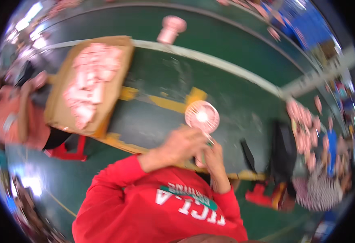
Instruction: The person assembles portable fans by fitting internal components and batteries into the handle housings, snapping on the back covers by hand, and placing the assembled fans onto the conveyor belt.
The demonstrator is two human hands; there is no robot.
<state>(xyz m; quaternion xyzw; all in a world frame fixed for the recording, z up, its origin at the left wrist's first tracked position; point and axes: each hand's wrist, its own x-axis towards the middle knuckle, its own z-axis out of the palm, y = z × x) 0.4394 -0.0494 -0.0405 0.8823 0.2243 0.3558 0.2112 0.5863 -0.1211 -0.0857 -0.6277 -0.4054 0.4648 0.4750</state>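
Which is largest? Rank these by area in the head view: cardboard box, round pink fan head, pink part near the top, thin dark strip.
1. Cardboard box, clearly
2. Round pink fan head
3. Pink part near the top, blurred
4. Thin dark strip, long but narrow

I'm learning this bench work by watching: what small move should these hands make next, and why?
Probably steady the pink fan with the right hand before anything finer: the left hand and right are crowded together just below its round head, and blur hides exactly how each one grips it.
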